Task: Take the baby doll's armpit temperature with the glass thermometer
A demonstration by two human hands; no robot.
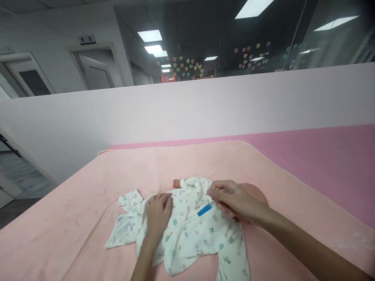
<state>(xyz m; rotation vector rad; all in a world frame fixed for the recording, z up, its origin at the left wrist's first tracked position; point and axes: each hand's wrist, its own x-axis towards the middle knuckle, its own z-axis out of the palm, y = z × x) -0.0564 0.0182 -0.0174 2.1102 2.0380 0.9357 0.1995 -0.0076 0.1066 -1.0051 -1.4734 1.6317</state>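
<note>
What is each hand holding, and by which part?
Right hand pinches a thin blue-tipped stick near its middle; left hand lies flat on the printed onesie, holding nothing.

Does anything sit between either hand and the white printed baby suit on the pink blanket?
Nothing visible does. The left hand lies flat on the white printed baby suit. The right hand holds a thin clear stick with a blue tip right over the suit's chest.

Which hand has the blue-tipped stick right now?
The right hand: it pinches the thin blue-tipped stick over the printed white romper. The left hand holds nothing and lies flat, palm down, on the romper.
</note>
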